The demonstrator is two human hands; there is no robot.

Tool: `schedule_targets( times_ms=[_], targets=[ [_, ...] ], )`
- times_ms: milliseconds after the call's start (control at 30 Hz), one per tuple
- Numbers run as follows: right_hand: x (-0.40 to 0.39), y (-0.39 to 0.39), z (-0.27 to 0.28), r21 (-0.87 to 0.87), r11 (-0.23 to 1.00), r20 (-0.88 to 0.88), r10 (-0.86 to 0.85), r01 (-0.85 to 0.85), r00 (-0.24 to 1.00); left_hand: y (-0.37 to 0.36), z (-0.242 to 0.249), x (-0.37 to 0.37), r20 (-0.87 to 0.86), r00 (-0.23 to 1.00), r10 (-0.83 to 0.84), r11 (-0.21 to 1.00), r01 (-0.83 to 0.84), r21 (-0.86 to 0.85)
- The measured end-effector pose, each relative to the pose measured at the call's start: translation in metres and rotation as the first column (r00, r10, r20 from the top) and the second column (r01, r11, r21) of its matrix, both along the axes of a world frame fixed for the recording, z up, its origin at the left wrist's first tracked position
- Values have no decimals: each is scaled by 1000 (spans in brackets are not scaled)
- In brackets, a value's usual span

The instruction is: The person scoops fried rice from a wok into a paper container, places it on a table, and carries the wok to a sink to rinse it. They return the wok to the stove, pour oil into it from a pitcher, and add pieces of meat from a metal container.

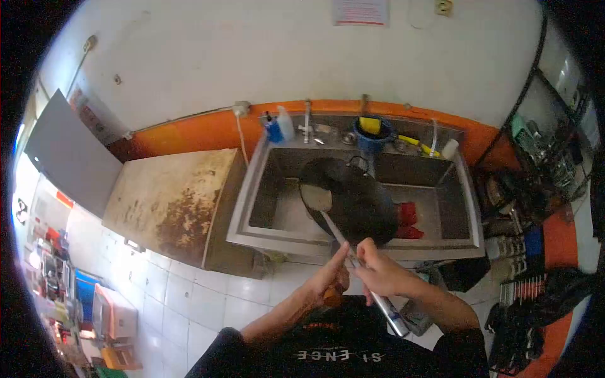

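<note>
A large dark wok (362, 198) rests across the double metal sink (238, 230), tilted over its middle divider. The long metal handle of a spatula (384, 310) runs up into the wok, where its flat blade lies against the left inner side. My right hand (377, 271) is wrapped round the middle of this handle. Just to the left, my left hand (334, 272) is closed near the handle and the sink's front edge, its thumb along the metal; whatever is in its fingers is partly hidden. Red cloth or gloves (408, 220) lie in the right basin beside the wok.
Behind the sink stand a blue soap bottle (273, 128), a white bottle (285, 123), a tap (307, 123) and a blue bucket (372, 142) with a yellow sponge. A stained wooden cabinet (170, 201) is at the left; a rack with utensils (542, 151) stands right.
</note>
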State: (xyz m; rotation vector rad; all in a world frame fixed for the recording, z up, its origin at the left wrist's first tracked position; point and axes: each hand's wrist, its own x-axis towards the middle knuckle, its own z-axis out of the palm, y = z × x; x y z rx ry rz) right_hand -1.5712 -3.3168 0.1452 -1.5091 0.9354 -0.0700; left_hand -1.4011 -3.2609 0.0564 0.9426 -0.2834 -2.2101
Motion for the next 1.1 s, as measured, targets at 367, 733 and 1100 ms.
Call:
schedule_targets(
  times_ms=[367, 733, 1100],
  targets=[
    [152, -84, -87, -309, 802, -86, 512, -511, 855, -40, -40, 91, 222, 863, 453, 874, -480, 81],
    [227, -346, -183, 96, 993, 152, -77, 63, 985, -119, -46, 136, 230, 851, 473, 703, -521, 484],
    [318, -486, -406, 505, 594, 166, -779, 626, 605, -157, -58, 147, 313, 876, 367, 710, -481, 514]
  ],
)
